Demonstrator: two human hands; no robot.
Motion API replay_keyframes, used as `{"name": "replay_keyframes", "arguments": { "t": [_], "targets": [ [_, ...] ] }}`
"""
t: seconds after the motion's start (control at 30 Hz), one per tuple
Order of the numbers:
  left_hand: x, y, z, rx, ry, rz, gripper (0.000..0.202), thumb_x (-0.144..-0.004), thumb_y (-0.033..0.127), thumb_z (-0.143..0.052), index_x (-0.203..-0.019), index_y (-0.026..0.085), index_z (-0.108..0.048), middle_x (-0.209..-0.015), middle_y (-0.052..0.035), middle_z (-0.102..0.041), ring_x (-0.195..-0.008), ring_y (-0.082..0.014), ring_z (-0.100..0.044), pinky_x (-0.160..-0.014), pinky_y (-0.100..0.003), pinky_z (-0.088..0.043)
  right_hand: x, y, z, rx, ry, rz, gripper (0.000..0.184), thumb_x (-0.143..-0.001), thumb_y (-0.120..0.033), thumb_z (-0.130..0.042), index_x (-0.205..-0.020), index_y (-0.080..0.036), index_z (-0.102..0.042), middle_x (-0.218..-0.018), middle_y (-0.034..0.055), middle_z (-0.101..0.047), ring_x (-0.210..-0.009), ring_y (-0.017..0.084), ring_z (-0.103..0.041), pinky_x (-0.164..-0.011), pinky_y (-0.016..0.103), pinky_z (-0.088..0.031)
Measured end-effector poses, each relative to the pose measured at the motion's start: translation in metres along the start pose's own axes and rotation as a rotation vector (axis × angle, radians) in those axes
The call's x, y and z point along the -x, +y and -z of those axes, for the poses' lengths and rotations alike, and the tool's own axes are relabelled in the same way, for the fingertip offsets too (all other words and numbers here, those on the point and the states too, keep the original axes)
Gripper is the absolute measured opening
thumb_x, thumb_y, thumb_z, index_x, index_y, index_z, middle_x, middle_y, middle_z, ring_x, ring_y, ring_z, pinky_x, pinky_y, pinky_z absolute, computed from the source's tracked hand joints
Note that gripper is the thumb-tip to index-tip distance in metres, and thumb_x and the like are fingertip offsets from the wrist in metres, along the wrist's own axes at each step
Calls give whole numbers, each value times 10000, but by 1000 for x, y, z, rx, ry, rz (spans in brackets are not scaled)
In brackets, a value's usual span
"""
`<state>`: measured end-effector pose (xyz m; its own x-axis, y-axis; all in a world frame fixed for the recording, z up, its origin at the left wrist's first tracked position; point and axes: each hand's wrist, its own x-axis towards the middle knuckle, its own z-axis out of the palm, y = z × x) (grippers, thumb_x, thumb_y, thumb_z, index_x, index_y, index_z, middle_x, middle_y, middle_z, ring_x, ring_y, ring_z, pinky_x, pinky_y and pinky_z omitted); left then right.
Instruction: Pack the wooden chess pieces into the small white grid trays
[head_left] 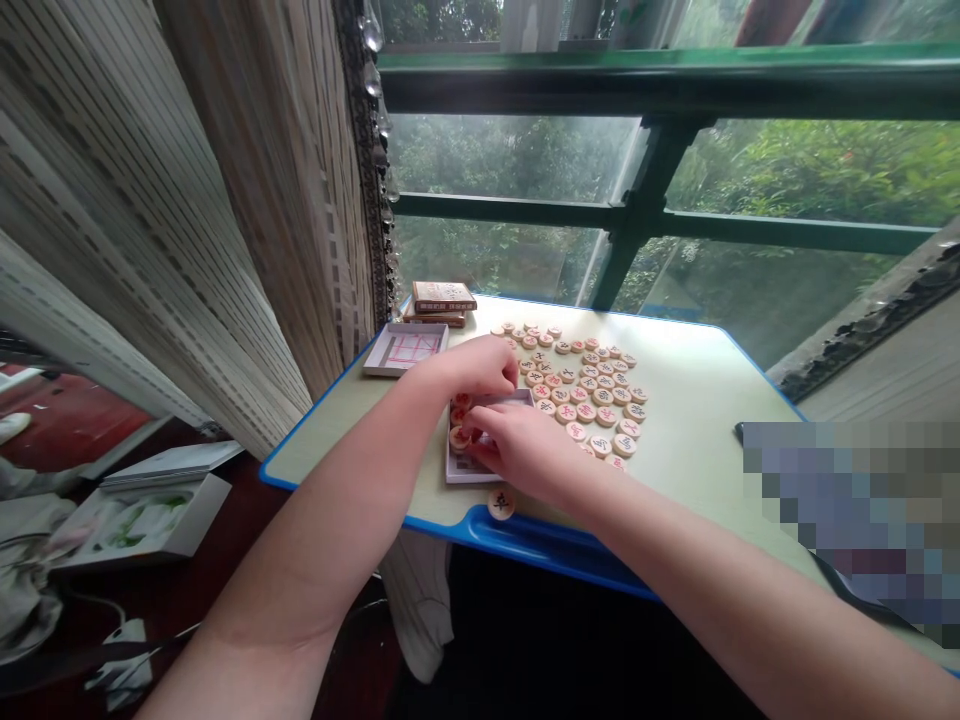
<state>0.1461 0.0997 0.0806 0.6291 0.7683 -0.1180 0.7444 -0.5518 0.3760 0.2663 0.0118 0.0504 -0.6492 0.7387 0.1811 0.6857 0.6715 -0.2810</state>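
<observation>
Lone pc [501, 503] on desk [690, 400], 6 o'clock of box [471, 477]. Few boxed pcs [460, 437] visible, 9 o'clock side; R hand [517, 443] part-curled at them, L hand [489, 362] curled approx 12; can't tell grips. Most left: loose pcs [586, 412], 1–3 o'clock.

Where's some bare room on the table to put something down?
The biggest bare patch of the pale, blue-edged table lies between the round wooden game pieces and the blurred-out thing on the right. Another lies left, between the left forearm and the shallow white tray. It's crowded around the clustered pieces, left hand, right hand and open white box.
</observation>
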Motion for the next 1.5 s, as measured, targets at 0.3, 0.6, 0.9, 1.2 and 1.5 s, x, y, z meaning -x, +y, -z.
{"name": "replay_keyframes", "arguments": {
  "t": [0.3,0.6,0.9,1.2,1.5],
  "targets": [
    [1,1,0,24,4,25,262,-597,185,-516,-758,153,-720,-651,-23,-669,-590,-134,-551,-505,-210,-369,0,2,-1,39,22,38,115,-845,-240,-554,-907,-188,-635,-947,66,-685,-842,182,-614,-695,271,-410],
    [0,0,-1,37,10,18,215,-600,197,-520,-709,151,-700,-620,-13,-645,-587,-128,-529,-509,-211,-359,2,1,2,36,7,37,169,-894,-326,-517,-916,-187,-611,-967,73,-677,-828,177,-616,-660,269,-388],
    [2,5,0,23,19,33,213,-597,193,-511,-697,147,-694,-637,-16,-647,-594,-128,-522,-517,-224,-355,3,-1,4,50,-14,16,149,-881,-302,-518,-944,-197,-602,-1007,57,-675,-868,187,-621,-650,270,-393],
    [0,4,-2,0,26,45,181,-599,213,-514,-670,151,-670,-598,-6,-614,-576,-126,-504,-489,-225,-327,5,-3,6,91,8,24,188,-848,-297,-524,-985,-206,-615,-1031,54,-676,-863,203,-623,-631,278,-389],
    [0,4,-2,-5,44,32,176,-624,252,-544,-668,150,-681,-602,-6,-617,-574,-127,-492,-502,-237,-320,17,17,41,222,271,-157,255,-867,-304,-439,-856,-186,-665,-806,58,-688,-650,152,-566,-567,267,-320]
  ]
}}
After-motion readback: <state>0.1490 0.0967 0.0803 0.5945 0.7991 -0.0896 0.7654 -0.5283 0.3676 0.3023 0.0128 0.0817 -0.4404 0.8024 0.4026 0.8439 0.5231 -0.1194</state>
